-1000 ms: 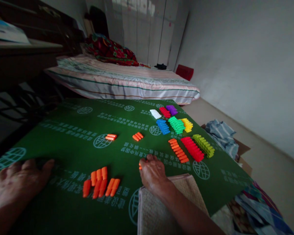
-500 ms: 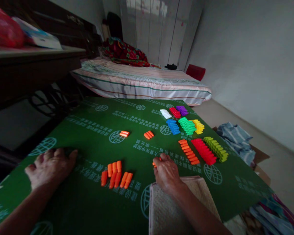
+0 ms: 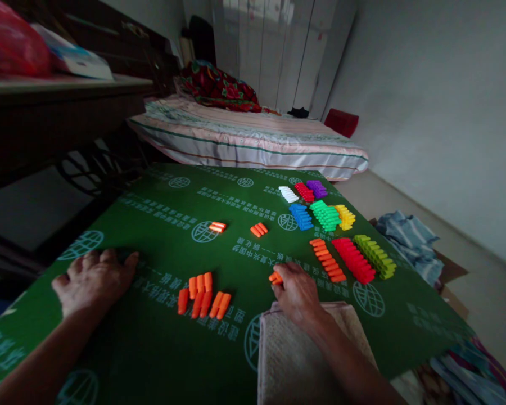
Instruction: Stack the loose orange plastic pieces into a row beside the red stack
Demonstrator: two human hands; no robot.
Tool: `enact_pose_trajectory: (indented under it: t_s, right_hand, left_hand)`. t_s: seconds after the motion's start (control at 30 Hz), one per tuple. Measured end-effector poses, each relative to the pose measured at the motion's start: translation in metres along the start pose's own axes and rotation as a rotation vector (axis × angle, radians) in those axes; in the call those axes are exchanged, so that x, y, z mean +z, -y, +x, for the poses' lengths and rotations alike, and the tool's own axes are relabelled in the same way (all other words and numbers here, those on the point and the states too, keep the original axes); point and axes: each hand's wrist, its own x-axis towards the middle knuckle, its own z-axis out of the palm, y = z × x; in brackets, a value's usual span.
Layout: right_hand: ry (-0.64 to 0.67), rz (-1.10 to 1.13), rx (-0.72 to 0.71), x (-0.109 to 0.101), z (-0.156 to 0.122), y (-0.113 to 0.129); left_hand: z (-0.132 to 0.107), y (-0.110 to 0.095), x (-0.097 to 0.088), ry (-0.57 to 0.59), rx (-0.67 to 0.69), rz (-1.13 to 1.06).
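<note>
1. Two bare hands are at the counter, a green board with pale printing (image 3: 143, 354). The left hand (image 3: 94, 278) lies palm down on it, fingers spread and thumb out to the side, holding nothing.
2. The right hand (image 3: 296, 291) is pinching small orange cylindrical plastic pieces (image 3: 275, 278) at its fingertips, low over the counter. At least two show; the fingers hide the rest.
3. Between the two hands, slightly nearer the body than the right fingertips, lies an orange cluster (image 3: 200, 283) of eight pieces — one at its left, three along the top, two below those, two at the right.
4. Beyond the hands are two smaller groups: an orange pair (image 3: 218, 226), and a short orange set (image 3: 259, 229) of three or four, ahead of the right fingertips.
5. Just beyond the right hand, toward its right, stand three long rows, one each of orange (image 3: 328, 260), red (image 3: 353, 260) and lime green (image 3: 375, 257).
6. Farther ahead of that hand are six blocks — white (image 3: 288, 194), red, purple (image 3: 317, 189), blue (image 3: 301, 216), green (image 3: 325, 215) and yellow (image 3: 345, 217), one each. Their pieces are too small to count.
7. One folded beige cloth (image 3: 293, 354) lies under the right wrist and forearm.
</note>
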Motion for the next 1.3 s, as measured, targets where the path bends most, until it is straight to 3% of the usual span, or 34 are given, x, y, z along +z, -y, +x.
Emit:
enact_pose_trajectory:
  t_s: [0.2,0.4,0.63,1.3]
  right_hand:
    - [-0.174,-0.07,0.161,-0.021,0.028,-0.063]
    - [-0.129,-0.195,0.22,-0.041,0.056,-0.11]
    - [-0.062,-0.212,0.244,-0.037,0.061,-0.117]
    - [-0.065,-0.213,0.253,-0.035,0.063,-0.118]
  left_hand:
    - [-0.001,0.0,0.0,0.003,-0.007,-0.004]
    - [-0.004,-0.001,0.0,-0.002,-0.004,-0.002]
    - [-0.001,-0.001,-0.001,-0.001,-0.007,0.001]
    - [0.0,-0.002,-0.001,0.021,-0.009,0.01]
